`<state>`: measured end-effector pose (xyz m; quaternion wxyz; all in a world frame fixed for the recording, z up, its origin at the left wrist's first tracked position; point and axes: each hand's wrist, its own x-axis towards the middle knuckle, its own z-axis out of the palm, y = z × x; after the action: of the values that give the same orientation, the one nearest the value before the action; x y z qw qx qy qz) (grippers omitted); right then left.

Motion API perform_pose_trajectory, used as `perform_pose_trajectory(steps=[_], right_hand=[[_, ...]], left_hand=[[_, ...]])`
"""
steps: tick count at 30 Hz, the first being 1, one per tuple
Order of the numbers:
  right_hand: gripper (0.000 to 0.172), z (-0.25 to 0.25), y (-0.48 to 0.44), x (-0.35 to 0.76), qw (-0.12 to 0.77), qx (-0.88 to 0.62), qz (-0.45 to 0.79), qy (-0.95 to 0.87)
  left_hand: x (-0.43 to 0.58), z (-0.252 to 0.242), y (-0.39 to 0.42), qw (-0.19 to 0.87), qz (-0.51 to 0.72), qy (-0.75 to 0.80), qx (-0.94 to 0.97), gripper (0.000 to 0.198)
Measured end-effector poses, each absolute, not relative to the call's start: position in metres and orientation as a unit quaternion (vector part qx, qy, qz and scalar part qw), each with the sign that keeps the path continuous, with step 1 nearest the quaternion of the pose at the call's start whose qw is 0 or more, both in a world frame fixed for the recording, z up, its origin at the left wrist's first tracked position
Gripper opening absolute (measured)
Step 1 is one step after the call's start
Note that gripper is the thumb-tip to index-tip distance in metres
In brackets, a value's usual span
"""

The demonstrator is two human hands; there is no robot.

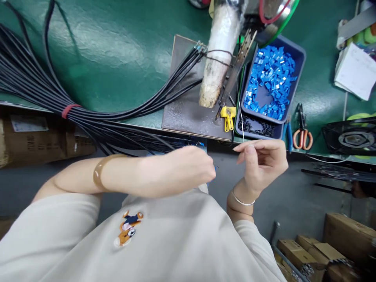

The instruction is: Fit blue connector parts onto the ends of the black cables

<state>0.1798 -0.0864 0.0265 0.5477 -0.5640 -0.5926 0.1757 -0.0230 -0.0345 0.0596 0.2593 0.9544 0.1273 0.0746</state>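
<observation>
Low in front of the bench edge, my left hand (pixel 185 168) is closed with its back to me. Its fingertips and whatever they grip are hidden, though a small bit of blue shows just past the knuckles. My right hand (pixel 263 160) pinches a thin silvery solder wire (pixel 242 123) between thumb and forefinger. That wire runs up past a yellow clip (pixel 228 117) at the edge of a dark board (pixel 188 111). Black cables (pixel 141 111) tied with a red band lie to the left, their stripped ends resting over the board.
A grey bin of blue connectors (pixel 272 82) sits over another tray holding small black parts (pixel 255 127). Orange-handled pliers (pixel 302 135) and a black fan (pixel 352 137) lie to the right. A wrapped white tube (pixel 219 58) hangs over the board. Cardboard boxes (pixel 305 250) stand below.
</observation>
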Motion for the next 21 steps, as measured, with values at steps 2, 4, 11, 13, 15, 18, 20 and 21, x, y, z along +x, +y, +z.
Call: perform_pose_trajectory(steps=[2, 4, 11, 13, 15, 18, 20, 21], right_hand=[[0.01, 0.024, -0.088, 0.177, 0.528, -0.572, 0.17, -0.604], [0.008, 0.021, -0.088, 0.173, 0.495, -0.579, 0.163, -0.627], [0.005, 0.018, -0.073, 0.159, 0.397, -0.56, 0.131, -0.715], [0.009, 0.014, -0.069, 0.155, 0.412, -0.557, 0.127, -0.71], [0.011, 0.006, -0.066, 0.152, 0.452, -0.562, 0.155, -0.675], [0.014, -0.007, -0.067, 0.151, 0.496, -0.578, 0.228, -0.606], [0.017, -0.012, -0.069, 0.152, 0.497, -0.587, 0.27, -0.579], [0.017, -0.011, -0.072, 0.153, 0.497, -0.594, 0.277, -0.568]], left_hand=[[-0.022, 0.052, -0.051, 0.207, 0.082, 0.194, 0.956, 0.026], [-0.021, 0.035, -0.059, 0.262, 0.169, 0.275, 0.91, 0.018], [-0.017, -0.01, -0.051, 0.627, 0.365, 0.377, 0.576, 0.014], [-0.017, -0.009, -0.048, 0.677, 0.367, 0.377, 0.515, 0.017], [-0.017, -0.007, -0.046, 0.701, 0.367, 0.376, 0.482, 0.017], [-0.017, -0.008, -0.043, 0.701, 0.39, 0.374, 0.465, 0.016], [-0.015, -0.01, -0.043, 0.69, 0.415, 0.37, 0.463, 0.014], [-0.013, -0.011, -0.043, 0.681, 0.426, 0.369, 0.466, 0.013]])
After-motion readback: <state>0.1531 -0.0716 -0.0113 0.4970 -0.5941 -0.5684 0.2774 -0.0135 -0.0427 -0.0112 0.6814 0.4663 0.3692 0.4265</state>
